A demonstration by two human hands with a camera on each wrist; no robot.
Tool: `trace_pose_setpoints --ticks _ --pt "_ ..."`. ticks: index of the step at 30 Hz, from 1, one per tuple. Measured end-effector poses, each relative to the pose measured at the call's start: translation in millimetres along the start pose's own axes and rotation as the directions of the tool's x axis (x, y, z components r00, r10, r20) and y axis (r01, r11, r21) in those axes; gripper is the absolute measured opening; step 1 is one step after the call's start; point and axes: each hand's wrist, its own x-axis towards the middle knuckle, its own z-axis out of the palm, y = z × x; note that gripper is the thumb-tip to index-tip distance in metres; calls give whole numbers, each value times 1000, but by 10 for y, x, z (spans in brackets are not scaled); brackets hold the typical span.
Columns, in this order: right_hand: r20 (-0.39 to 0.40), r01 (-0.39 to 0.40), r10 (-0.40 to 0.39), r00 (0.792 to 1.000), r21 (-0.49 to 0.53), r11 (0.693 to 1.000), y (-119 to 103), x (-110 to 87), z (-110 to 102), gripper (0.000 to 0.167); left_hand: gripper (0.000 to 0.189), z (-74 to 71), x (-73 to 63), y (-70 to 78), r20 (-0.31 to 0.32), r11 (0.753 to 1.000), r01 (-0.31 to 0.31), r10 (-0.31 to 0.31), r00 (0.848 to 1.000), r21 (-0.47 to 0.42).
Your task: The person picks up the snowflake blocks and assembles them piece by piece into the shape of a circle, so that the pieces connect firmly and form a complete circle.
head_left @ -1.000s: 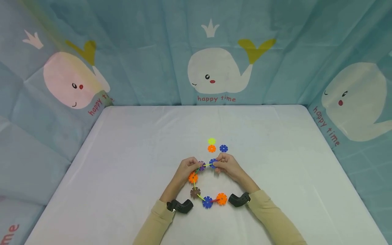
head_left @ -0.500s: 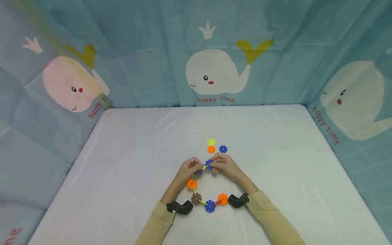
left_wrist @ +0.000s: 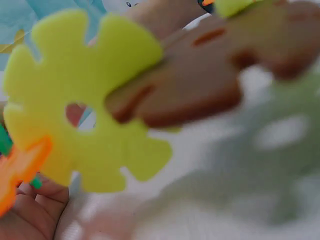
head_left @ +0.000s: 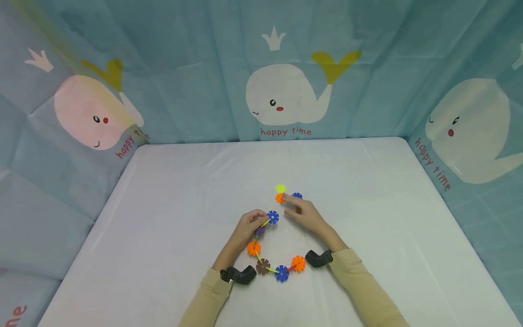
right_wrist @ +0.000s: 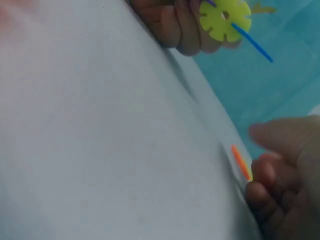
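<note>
My left hand (head_left: pixel 249 223) pinches a curved chain of interlocked notched plastic discs close to its far end. That end carries a blue disc (head_left: pixel 273 217) slotted on an edge-on yellow disc (head_left: pixel 266 223), followed by a purple disc (head_left: pixel 260 231). An orange disc (head_left: pixel 254 248), a brown disc (head_left: pixel 263 266), another blue disc (head_left: pixel 282 274) and a second orange disc (head_left: pixel 298 264) curve towards the front. In the left wrist view, a yellow disc (left_wrist: pixel 95 150) looms large. My right hand (head_left: pixel 308 217) holds nothing, its fingers reaching over a loose orange disc (head_left: pixel 279 198); contact is unclear.
Behind the right hand lie a loose lime-yellow disc (head_left: pixel 280 188) and a partly covered loose blue disc (head_left: pixel 297 195). A white cloth covers the table (head_left: pixel 196 190). Blue whale-print curtains (head_left: pixel 196 100) stand along the back and sides.
My right hand has let go of the chain's blue end disc and moved away towards the loose discs. The left hand keeps its hold, and the chain's far end has shifted slightly left.
</note>
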Motion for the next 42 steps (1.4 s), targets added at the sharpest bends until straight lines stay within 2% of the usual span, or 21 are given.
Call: trace_pose_setpoints --ticks 3,7,9,11,13,15,18,20,24,27,29,31,34,36,38,42 --pt "61 -15 22 998 -118 993 -44 -9 0 38 12 3 -7 6 -39 999 10 -11 999 -41" --pt "89 -20 36 995 -171 985 -118 -25 16 40 10 -5 -17 21 -70 999 17 -20 997 -51" --pt "58 -17 28 998 -180 984 -127 -31 25 34 10 -13 -22 27 -80 998 16 -21 997 -55" --pt "-20 -19 15 1000 -184 983 -115 -36 29 25 10 -24 -21 22 -83 997 13 -19 996 -75" --pt "-121 -15 -8 993 -188 982 -92 -43 25 19 10 -29 -16 19 -78 995 4 -12 997 -97" --pt "-187 -11 -25 982 -193 981 -72 -44 21 19 10 -28 -9 19 -71 995 -6 -1 997 -101" --pt "-192 -14 -29 981 -222 975 -62 -41 29 32 10 -23 -5 24 -68 996 -19 13 998 -91" --pt "-157 -47 10 988 -234 971 -70 -41 45 36 10 -22 -7 21 -68 997 -28 23 997 -78" --pt "-136 -120 92 986 -215 969 -100 -56 75 28 13 -22 -17 5 -62 997 -38 33 998 -72" --pt "-145 -140 120 982 -138 981 -99 -77 80 22 15 -14 -21 -17 -49 996 -35 31 998 -86" --pt "-138 -141 136 981 -31 989 -93 -89 75 18 17 -8 -21 -30 -48 995 -33 29 998 -91" --pt "-100 -136 148 984 114 984 -89 -105 69 13 18 -1 -27 -40 -53 996 -26 22 998 -85" --pt "-35 -123 143 989 332 935 -154 -124 47 6 19 9 -37 -45 -70 997 -17 12 997 -75" --pt "-15 -97 114 993 423 901 -214 -133 34 7 18 11 -43 -41 -79 997 -16 11 997 -70" --pt "-26 -77 99 995 450 890 -291 -136 17 7 18 7 -35 -47 -88 998 -36 31 996 -60" --pt "-52 -93 125 991 407 909 -373 -131 5 10 16 -26 5 -98 -126 992 -109 100 987 -69"
